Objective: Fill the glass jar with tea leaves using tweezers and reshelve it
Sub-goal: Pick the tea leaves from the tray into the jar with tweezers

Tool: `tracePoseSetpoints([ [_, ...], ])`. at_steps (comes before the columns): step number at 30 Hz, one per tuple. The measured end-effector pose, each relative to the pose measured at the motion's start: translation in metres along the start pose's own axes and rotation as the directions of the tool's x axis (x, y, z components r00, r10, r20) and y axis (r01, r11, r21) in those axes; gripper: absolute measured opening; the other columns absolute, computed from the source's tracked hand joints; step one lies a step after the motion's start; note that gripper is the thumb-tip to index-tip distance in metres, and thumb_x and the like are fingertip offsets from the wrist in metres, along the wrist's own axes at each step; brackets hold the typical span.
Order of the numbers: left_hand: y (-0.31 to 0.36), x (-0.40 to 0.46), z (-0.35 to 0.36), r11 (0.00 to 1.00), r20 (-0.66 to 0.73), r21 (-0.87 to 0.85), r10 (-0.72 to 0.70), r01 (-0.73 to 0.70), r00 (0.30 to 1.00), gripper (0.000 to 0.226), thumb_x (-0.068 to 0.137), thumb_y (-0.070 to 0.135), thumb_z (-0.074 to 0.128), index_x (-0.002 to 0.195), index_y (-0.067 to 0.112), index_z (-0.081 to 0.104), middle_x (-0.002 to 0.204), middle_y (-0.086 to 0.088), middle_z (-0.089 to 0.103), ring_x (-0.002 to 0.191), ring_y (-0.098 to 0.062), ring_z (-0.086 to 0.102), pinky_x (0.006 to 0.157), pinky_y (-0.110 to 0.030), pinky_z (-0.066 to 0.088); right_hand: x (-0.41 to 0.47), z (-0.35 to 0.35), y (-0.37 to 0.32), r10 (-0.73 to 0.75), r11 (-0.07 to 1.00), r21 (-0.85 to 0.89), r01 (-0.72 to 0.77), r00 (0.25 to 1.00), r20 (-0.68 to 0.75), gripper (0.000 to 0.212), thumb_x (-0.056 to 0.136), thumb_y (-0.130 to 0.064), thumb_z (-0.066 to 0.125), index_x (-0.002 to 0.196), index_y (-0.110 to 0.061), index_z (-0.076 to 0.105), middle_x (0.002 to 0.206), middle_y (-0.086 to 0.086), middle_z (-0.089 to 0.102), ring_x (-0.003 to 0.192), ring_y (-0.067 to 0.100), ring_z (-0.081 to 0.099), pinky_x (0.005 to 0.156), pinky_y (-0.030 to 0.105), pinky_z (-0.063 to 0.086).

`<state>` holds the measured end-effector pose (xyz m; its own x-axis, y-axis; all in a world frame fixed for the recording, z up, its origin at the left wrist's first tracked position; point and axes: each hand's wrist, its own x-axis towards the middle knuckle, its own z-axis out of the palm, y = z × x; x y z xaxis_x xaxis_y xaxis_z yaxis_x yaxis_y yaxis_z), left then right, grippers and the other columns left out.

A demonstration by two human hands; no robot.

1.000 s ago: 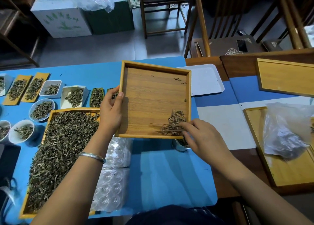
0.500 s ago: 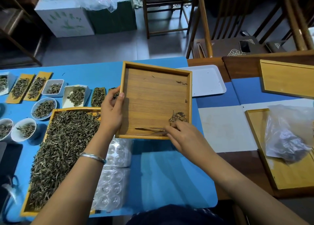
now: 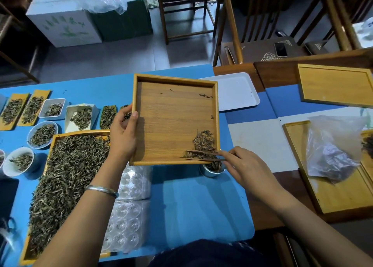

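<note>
From my feed: far left on the blue desk I count two white bowls of tea and one big tray of loose leaves. Left hand grips the square wooden tray by its left rim. One small tea leaves pile sits in its near-right corner; right hand pinches tweezers there. The one glass jar peeks out just under that corner, half-hidden.

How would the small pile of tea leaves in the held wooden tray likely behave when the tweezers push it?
The tea leaves look dry, thin and loosely tangled, so they would probably slide as a light clump across the smooth wooden tray. Stray bits already lie apart, so some will likely break loose. The tweezers in the right hand may snap brittle ones.
</note>
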<state>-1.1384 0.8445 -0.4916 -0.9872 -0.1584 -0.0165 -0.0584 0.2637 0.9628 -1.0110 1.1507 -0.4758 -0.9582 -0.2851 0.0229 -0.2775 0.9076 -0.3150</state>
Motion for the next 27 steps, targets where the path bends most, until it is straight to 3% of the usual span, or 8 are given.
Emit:
tracePoseSetpoints([
  [4,-0.001,0.001,0.001,1.0,-0.03,-0.004,0.006,-0.006,1.0,0.025,0.101,0.027,0.053,0.124,0.019,0.057,0.103,0.014,0.064,0.082,0.011,0.063,0.065,-0.01,0.049,-0.013,-0.003,0.007,0.078,0.997,0.016,-0.078,0.997,-0.018,0.03,0.084,-0.012,0.069,0.114,-0.015,0.065,0.083,0.006,0.06,0.065,0.027,0.058,0.052,0.033,0.046],
  [8,-0.001,0.002,0.001,1.0,-0.022,-0.007,-0.007,0.007,1.0,0.022,0.1,0.03,0.054,0.121,0.026,0.058,0.104,0.01,0.065,0.086,0.001,0.064,0.068,-0.018,0.05,-0.028,-0.006,0.014,0.134,0.991,0.022,-0.134,0.991,-0.013,0.031,0.085,-0.012,0.068,0.116,-0.016,0.064,0.084,0.005,0.06,0.066,0.025,0.058,0.053,0.034,0.047],
  [11,0.0,0.001,0.001,1.0,-0.011,-0.02,-0.003,0.003,1.0,0.02,0.1,0.031,0.054,0.119,0.027,0.057,0.102,0.009,0.066,0.083,0.003,0.066,0.064,-0.015,0.051,-0.037,-0.009,0.016,0.149,0.989,0.004,-0.149,0.989,0.004,0.031,0.085,-0.013,0.067,0.116,-0.016,0.064,0.083,0.004,0.059,0.064,0.024,0.057,0.05,0.032,0.044],
  [18,0.001,0.0,0.003,0.999,0.035,-0.032,0.011,-0.01,0.999,0.025,0.1,0.032,0.053,0.124,0.023,0.056,0.112,-0.005,0.066,0.093,-0.013,0.066,0.072,-0.026,0.053,-0.052,-0.011,0.007,0.225,0.97,0.085,-0.226,0.974,0.017,0.029,0.088,-0.017,0.064,0.117,-0.018,0.064,0.086,0.001,0.059,0.07,0.023,0.061,0.051,0.034,0.047],
  [23,0.003,-0.001,0.003,1.0,0.035,-0.029,0.007,-0.006,0.999,0.026,0.101,0.031,0.052,0.124,0.021,0.056,0.104,0.007,0.066,0.083,0.004,0.067,0.063,-0.014,0.052,-0.051,-0.011,-0.005,0.256,0.964,0.088,-0.251,0.965,-0.061,0.028,0.087,-0.018,0.065,0.115,-0.015,0.064,0.088,0.001,0.062,0.072,0.023,0.064,0.047,0.035,0.05],
  [27,0.002,-0.001,0.004,1.0,0.031,-0.027,0.002,-0.001,1.0,0.028,0.101,0.031,0.052,0.125,0.017,0.056,0.103,0.007,0.066,0.082,0.005,0.066,0.063,-0.015,0.052,-0.036,-0.009,-0.016,0.314,0.945,0.144,-0.295,0.94,-0.134,0.027,0.091,-0.021,0.06,0.117,-0.014,0.061,0.093,0.001,0.062,0.075,0.021,0.065,0.052,0.037,0.053],
])
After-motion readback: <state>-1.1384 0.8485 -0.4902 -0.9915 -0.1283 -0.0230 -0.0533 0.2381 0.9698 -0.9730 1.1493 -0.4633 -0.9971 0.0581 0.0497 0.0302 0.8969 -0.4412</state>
